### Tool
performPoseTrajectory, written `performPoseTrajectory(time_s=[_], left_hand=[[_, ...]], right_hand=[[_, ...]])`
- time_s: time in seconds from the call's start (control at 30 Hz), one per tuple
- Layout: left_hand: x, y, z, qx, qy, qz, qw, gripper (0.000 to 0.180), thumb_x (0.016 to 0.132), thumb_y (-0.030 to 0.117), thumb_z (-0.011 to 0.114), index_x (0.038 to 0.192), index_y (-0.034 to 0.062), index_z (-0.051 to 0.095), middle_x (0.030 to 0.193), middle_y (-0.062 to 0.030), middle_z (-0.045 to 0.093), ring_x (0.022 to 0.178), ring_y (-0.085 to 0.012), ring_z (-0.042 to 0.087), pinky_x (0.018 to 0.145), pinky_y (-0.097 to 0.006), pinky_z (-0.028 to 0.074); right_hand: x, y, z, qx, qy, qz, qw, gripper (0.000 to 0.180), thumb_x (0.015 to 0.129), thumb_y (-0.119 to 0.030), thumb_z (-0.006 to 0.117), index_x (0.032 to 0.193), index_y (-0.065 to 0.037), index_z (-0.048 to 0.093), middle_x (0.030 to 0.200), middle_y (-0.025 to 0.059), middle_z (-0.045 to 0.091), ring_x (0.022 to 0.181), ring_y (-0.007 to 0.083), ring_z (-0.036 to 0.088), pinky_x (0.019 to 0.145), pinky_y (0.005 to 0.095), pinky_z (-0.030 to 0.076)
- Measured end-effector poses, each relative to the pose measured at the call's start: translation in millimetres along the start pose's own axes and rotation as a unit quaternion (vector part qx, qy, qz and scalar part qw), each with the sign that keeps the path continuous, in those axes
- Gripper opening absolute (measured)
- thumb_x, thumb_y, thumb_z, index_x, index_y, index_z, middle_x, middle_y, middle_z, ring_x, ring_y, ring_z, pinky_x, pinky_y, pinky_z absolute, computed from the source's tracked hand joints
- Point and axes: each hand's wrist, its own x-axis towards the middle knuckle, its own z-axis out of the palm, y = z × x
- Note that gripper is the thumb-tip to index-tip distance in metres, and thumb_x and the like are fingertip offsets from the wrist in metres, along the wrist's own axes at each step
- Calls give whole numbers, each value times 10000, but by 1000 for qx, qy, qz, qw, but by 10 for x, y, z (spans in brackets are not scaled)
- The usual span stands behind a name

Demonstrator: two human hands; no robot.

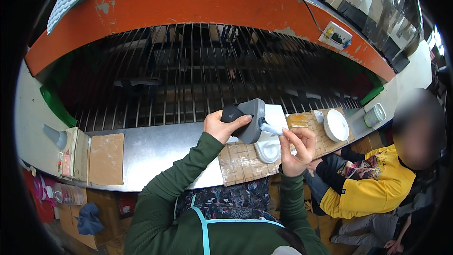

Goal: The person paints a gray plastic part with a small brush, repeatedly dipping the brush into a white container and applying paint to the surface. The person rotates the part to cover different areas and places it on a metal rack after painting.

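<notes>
While a dark grey piece (258,109) is held up above the near edge of the bench (151,153) by the left hand (219,126), a small whitish strip (272,129) is held against its right side by the right hand (298,150). The grey piece is seen as a thick, flat slab with rounded corners, tilted, and its surface looks matt and quite even in colour. At its left side a black, rounded part (231,113) is seen, which is partly covered by the thumb; whether the two are joined cannot be told. Near the strip's tip a small dark patch is shown on the slab's edge. The strip is pale, slightly bluish, narrow and soft-looking, but its material cannot be told.

By the left hand's fingers the slab and the black part are clamped, with the thumb laid over the front; the other fingers are mostly hidden behind. By the right hand the strip's outer end is pinched between thumb and fingertips, and the remaining fingers are loosely curled.

Below and behind the held pieces, a white stand (268,152) with a rounded base is placed on tape-covered cardboard (239,165). To the right, a yellow block (297,122) and a white bowl (329,129) are seen.
</notes>
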Motion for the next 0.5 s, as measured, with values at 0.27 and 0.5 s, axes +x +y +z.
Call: performPoseTrajectory(time_s=[0.27, 0.5], left_hand=[[83, 71, -13, -24, -15, -22, 999, 310, 760, 306, 794, 782, 23, 671, 683, 17, 625, 586, -35, 531, 524, -205, 425], [138, 39, -81, -4, -35, -51, 998, 332, 757, 334, 791, 760, 26, 667, 677, 3, 621, 575, -53, 536, 517, -215, 426]], right_hand=[[111, 9, -2, -38, 0, -68, 997, 311, 656, -43, 795, 944, -149, 740, 916, 33, 570, 822, 178, 515, 717, 299, 375], [238, -9, -45, -28, -23, -89, 995, 299, 655, -53, 792, 936, -139, 741, 923, 34, 577, 803, 174, 510, 727, 297, 363]])
